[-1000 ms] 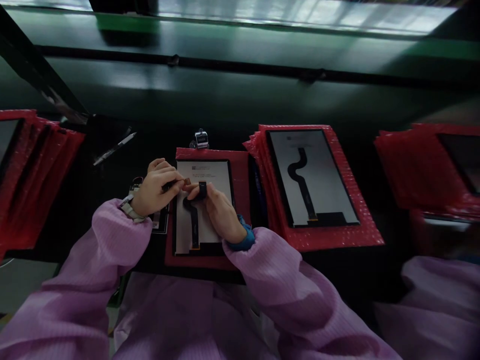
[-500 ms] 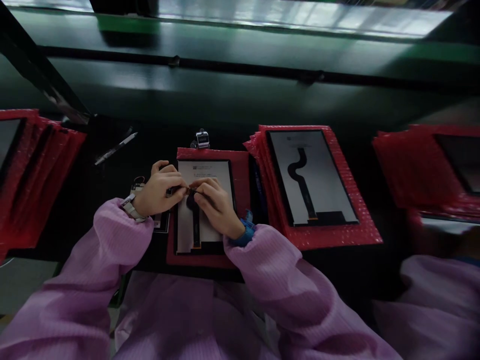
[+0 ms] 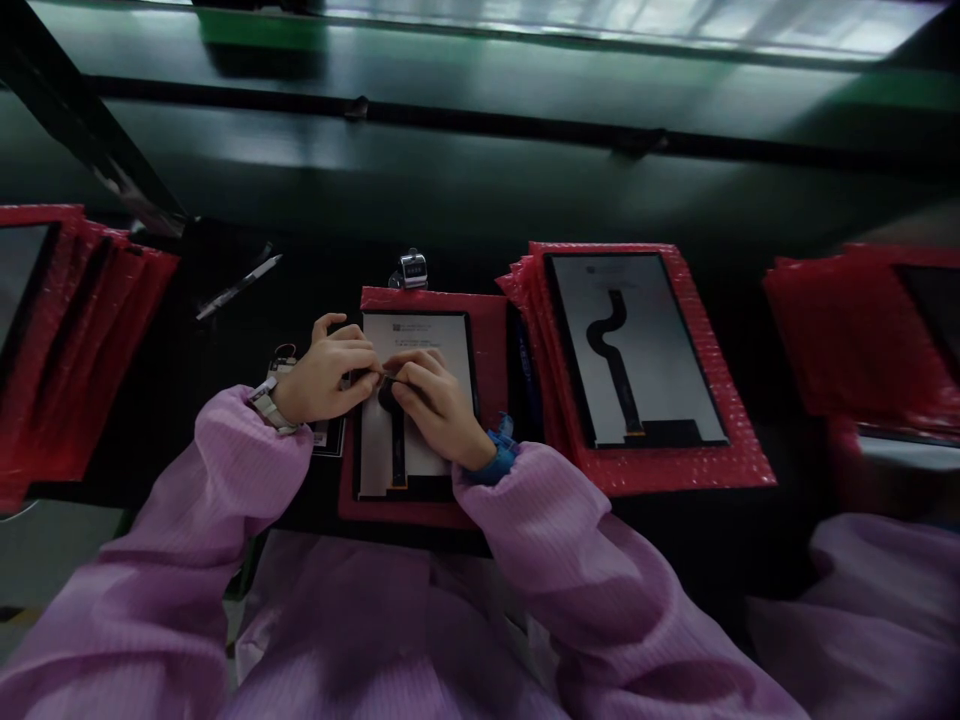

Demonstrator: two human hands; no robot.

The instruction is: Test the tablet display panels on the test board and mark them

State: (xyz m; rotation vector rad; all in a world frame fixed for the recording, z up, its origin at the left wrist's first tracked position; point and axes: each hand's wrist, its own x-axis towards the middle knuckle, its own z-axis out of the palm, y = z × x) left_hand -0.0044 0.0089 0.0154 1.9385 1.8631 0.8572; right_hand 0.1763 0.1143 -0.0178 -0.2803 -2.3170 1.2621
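Observation:
A display panel (image 3: 452,340) lies face down on a red bubble-wrap sheet (image 3: 491,350), its pale back showing printed marks near the top. A black flex cable (image 3: 398,455) runs up the panel from its lower edge. My right hand (image 3: 442,410) pinches the upper end of this cable between thumb and fingers. Its tips almost meet those of my left hand (image 3: 330,372), which is closed in a pinch at the same spot. What the left fingertips hold is too small to make out. Partly behind my left wrist is a small circuit board with a thin wire (image 3: 283,358).
To the right, another panel (image 3: 660,350) with an S-shaped cable tops a stack of red bubble wrap (image 3: 559,400). More red stacks stand at far left (image 3: 112,330) and far right (image 3: 832,330). A tally counter (image 3: 412,268) and a pen (image 3: 238,287) lie behind. A co-worker's sleeve (image 3: 885,580) shows lower right.
The whole view has shifted slightly, with things appearing a little further right and up. Both hands keep their pinch at the cable end, the fingertips moving only slightly.

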